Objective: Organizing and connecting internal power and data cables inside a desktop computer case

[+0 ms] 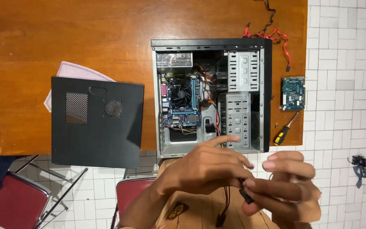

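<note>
My left hand and my right hand meet low in the view, in front of an open black computer case. Together they pinch a small black cable connector. Red and black wires hang down from it to another dark plug. Inside the case I see a blue motherboard with a round cooler fan, a power supply at the upper left and silver drive bays on the right.
The case lies on an orange-brown wooden table. Its black side panel rests to the left over a sheet of paper. A green circuit board, a yellow-black screwdriver and red cables lie right of the case. Red chairs stand below.
</note>
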